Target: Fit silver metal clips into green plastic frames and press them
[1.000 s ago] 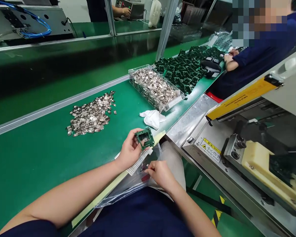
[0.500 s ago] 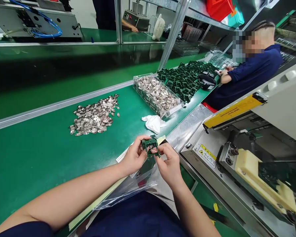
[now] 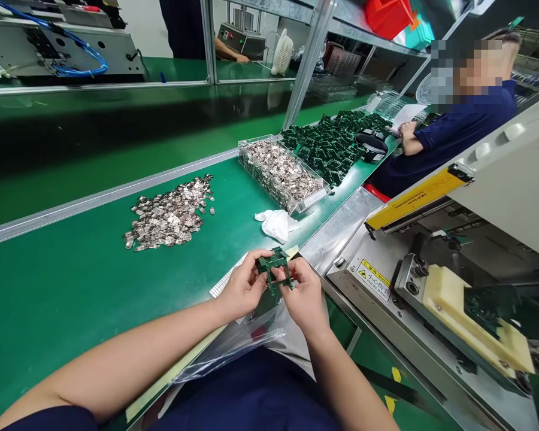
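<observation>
Between my two hands is a small dark green plastic frame (image 3: 276,258) with an open middle, held above the table's near edge. The fingers of my left hand (image 3: 242,286) are closed on its left side. My right hand (image 3: 306,293) pinches its right side, with a fingertip reaching into the opening. Whether a small metal piece sits inside the frame I cannot tell. Beyond my hands lies a crumpled white cloth (image 3: 276,225). A loose pile of small silvery metal pieces (image 3: 170,215) spreads to the left on the green table (image 3: 94,287).
A clear box (image 3: 303,205) full of metal pieces stands ahead, beside a heap of green plastic parts (image 3: 327,143). At right is a machine (image 3: 368,263) with a warning label. A co-worker (image 3: 467,126) sits at the far right, holding a white sheet (image 3: 406,116). A metal post (image 3: 308,66) rises behind.
The green frame has turned slightly in my fingers, both hands still on it. The co-worker's white sheet has come into view. My view has shifted a little.
</observation>
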Motion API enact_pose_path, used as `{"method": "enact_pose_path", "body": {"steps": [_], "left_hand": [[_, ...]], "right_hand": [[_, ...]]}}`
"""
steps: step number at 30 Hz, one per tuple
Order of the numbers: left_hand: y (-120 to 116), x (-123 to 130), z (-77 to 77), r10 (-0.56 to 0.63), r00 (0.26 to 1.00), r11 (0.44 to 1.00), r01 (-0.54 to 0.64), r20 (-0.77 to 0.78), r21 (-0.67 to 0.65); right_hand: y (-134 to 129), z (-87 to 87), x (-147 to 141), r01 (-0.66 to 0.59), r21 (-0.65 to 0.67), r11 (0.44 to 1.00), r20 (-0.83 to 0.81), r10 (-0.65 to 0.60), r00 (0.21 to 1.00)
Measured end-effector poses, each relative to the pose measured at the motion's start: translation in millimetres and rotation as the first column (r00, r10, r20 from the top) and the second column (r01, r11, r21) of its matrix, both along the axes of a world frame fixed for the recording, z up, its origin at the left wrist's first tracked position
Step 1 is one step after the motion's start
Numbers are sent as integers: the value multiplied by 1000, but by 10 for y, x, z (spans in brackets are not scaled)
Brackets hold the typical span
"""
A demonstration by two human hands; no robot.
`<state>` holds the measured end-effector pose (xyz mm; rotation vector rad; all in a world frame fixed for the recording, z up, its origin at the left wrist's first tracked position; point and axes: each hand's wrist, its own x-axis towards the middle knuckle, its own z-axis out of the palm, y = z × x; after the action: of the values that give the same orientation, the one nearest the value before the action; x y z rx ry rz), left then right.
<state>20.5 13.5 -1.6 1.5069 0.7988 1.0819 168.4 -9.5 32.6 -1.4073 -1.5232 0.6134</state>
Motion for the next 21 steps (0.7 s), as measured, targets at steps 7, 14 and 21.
{"method": "enact_pose_path", "body": {"steps": [7,14,21], "left_hand": [[5,15,87,-20,999,998,22,25,-54],[-113,355,427,-341,924,939,343,-174,-20],[6,1614,1081,-741,621,609,782,-256,133]], "right_hand": [[-93,-16,194,-100,-76,992,-261,77,962],[-704,281,824,-179,152,972,25,177,984],[-1771,406,1834,486,354,799,-236,-427,873]]}}
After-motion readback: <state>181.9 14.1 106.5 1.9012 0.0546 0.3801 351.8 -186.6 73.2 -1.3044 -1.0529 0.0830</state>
